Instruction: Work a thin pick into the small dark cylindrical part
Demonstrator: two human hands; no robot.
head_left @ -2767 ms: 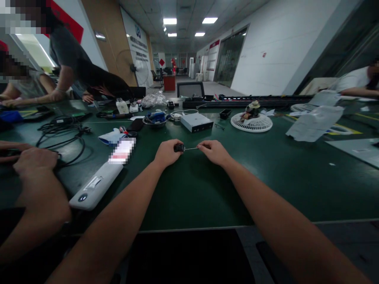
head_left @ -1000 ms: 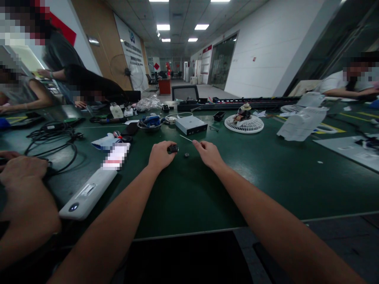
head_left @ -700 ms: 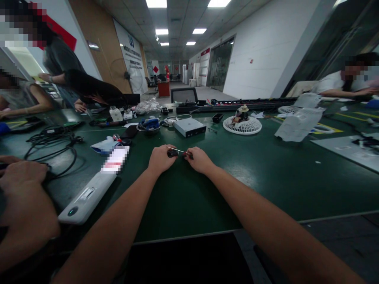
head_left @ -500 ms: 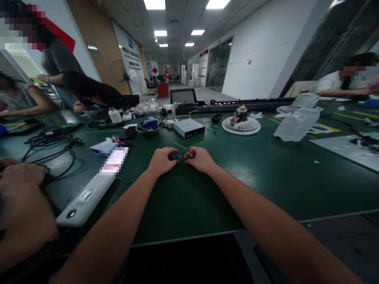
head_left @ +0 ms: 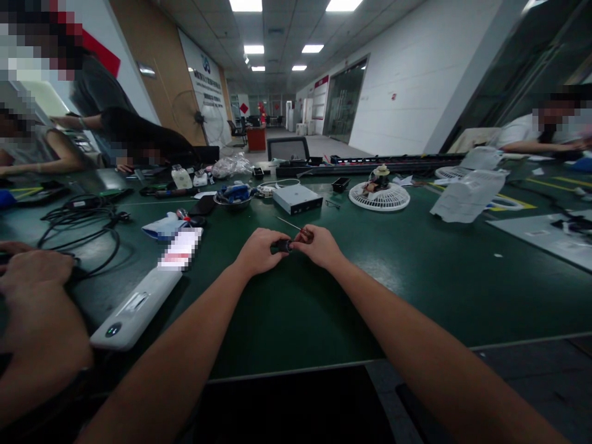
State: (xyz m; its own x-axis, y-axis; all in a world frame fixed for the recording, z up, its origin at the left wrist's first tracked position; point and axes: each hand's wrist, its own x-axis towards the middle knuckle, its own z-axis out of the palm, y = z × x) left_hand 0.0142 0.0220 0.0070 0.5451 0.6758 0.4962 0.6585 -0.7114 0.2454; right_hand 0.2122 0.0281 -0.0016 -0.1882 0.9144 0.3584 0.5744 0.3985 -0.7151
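Observation:
Over the green tabletop (head_left: 287,320), my left hand (head_left: 259,253) is closed around a small dark cylindrical part (head_left: 283,245); its exact kind is too small to make out. My right hand (head_left: 320,246) grips a screwdriver (head_left: 306,234) by its brown handle, and the thin shaft points up and to the left, away from the dark part. The fingertips of my right hand are at the right end of the part, apparently touching it. Beyond both hands sits a grey-white box-shaped drive (head_left: 296,198).
A white fan grille with a motor (head_left: 379,196) lies back right, near a translucent plastic cover (head_left: 467,196). On the left are a white power bank (head_left: 134,311), a phone (head_left: 181,248), coiled black cables (head_left: 78,213) and another person's hand (head_left: 39,271). A bowl with blue items (head_left: 234,195) stands behind.
My hands have come together, so the right fingertips now meet the end of the dark part. The screwdriver stays in my right hand. The view has shifted slightly.

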